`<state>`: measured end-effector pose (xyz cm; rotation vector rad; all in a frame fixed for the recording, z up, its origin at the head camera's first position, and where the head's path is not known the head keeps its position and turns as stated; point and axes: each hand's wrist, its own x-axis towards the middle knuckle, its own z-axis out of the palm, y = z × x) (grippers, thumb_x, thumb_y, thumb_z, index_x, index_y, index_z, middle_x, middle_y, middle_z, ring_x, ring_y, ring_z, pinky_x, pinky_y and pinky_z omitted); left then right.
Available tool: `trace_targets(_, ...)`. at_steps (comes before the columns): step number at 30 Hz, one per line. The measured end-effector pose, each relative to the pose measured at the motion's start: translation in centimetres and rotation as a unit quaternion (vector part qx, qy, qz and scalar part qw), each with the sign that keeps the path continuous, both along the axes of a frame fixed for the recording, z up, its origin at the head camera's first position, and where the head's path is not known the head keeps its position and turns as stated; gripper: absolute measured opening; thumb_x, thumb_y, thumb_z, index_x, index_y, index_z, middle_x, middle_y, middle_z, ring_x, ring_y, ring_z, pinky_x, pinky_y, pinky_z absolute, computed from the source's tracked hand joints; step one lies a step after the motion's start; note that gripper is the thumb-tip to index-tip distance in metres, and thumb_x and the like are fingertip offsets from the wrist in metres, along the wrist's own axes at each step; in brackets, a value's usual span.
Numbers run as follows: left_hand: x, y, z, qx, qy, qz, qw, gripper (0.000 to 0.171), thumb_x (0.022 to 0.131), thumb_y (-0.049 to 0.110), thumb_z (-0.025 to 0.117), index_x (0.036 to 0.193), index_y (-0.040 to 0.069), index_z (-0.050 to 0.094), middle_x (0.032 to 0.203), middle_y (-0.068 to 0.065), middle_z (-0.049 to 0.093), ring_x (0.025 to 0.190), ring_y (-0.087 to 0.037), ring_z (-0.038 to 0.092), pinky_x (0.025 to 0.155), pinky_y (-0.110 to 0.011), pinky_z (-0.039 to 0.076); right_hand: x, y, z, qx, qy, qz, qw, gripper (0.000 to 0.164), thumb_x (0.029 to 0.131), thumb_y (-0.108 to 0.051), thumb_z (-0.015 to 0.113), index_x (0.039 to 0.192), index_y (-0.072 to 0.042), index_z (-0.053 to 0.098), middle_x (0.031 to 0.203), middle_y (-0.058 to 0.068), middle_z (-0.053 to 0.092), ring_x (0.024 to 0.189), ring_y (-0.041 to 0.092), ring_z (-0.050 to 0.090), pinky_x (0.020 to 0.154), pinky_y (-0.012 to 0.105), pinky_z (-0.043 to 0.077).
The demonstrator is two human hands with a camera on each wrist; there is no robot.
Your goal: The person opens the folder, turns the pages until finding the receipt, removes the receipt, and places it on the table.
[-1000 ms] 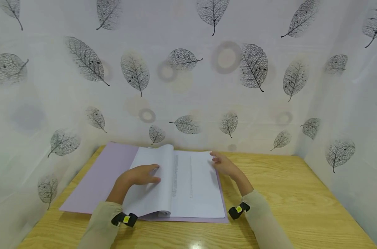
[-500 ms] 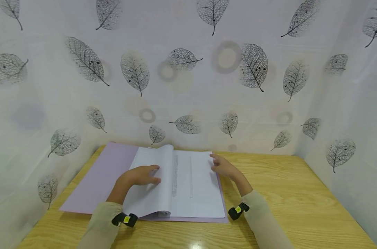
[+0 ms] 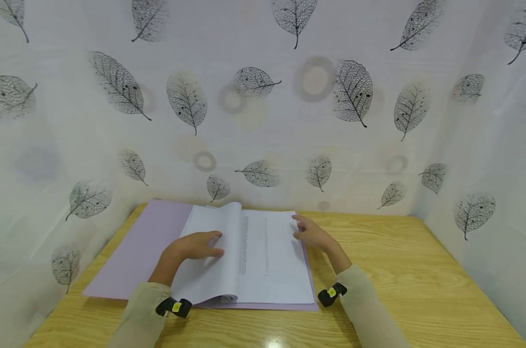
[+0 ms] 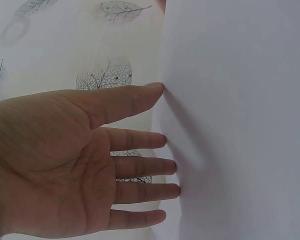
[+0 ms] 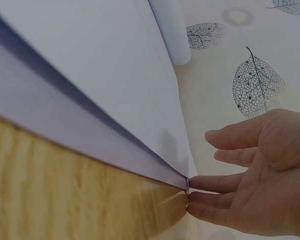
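Observation:
An open lilac folder (image 3: 136, 256) holds white sheets, with a printed page (image 3: 284, 256) on its right side. The turned sheets (image 3: 202, 278) on the left bulge up in a curved fold near the middle. On these sheets rests my left hand (image 3: 195, 245), its thumb and fingers straight and spread, fingertips touching the paper in the left wrist view. My right hand (image 3: 312, 233) is at the far right corner of the printed page. In the right wrist view its extended lower fingers (image 5: 217, 183) touch the corner edge, while the thumb and index finger stand apart from the paper.
The folder lies on a wooden table (image 3: 376, 261) whose surface extends to the right of it. Behind and on both sides hangs a pale curtain (image 3: 271, 130) with leaf prints. Each wrist wears a small black camera, including the right wrist camera (image 3: 332, 294).
Over the last second my right hand's fingers shift slightly at the page corner, with the fingertips dropping a little. The left hand and the sheets stay in place.

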<state>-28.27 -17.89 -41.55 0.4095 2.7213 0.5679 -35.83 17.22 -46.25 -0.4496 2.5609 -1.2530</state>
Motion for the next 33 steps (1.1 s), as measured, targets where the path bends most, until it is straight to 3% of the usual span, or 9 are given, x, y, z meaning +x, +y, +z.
trace_targets(12,0.04,0.05,-0.10,0.004,-0.004,0.004,1.0000,0.067,0.097,0.037,0.067,0.150,0.001,0.047,0.153,-0.024,0.049,0.143,-0.044,0.045,0.115,-0.058,0.040,-0.06,0.12,-0.42,-0.002,-0.002,-0.013,1.000,0.065,0.100,-0.007,0.055,0.158,0.002,0.027,0.156,0.039,0.032,0.148,0.051,0.031,0.120,0.060,0.033)
trace_targets(18,-0.08,-0.17,-0.06,-0.001,-0.004,-0.009,1.0000,0.071,0.097,0.044,0.066,0.150,0.001,0.046,0.153,-0.024,0.048,0.143,-0.044,0.044,0.115,-0.057,0.040,-0.07,0.12,-0.65,-0.015,-0.007,-0.019,1.000,0.066,0.100,-0.007,0.055,0.159,0.002,0.028,0.155,0.039,0.032,0.148,0.052,0.031,0.119,0.061,0.033)
trace_targets(24,0.01,-0.11,-0.04,0.003,-0.006,0.003,1.0000,0.068,0.098,0.038,0.066,0.150,0.000,0.046,0.154,-0.024,0.048,0.144,-0.044,0.043,0.117,-0.058,0.038,-0.15,0.02,-0.63,-0.018,-0.010,-0.020,1.000,0.064,0.101,-0.008,0.055,0.159,0.000,0.028,0.155,0.039,0.033,0.147,0.052,0.032,0.119,0.062,0.033)
trace_targets(33,-0.08,0.06,-0.16,-0.006,0.001,-0.003,1.0000,0.067,0.098,0.036,0.067,0.149,-0.001,0.046,0.153,-0.025,0.049,0.143,-0.044,0.045,0.116,-0.057,0.039,0.10,-0.35,-0.35,-0.021,-0.023,-0.022,0.999,0.067,0.101,-0.008,0.055,0.161,-0.002,0.024,0.159,0.039,0.027,0.150,0.052,0.026,0.121,0.062,0.029)
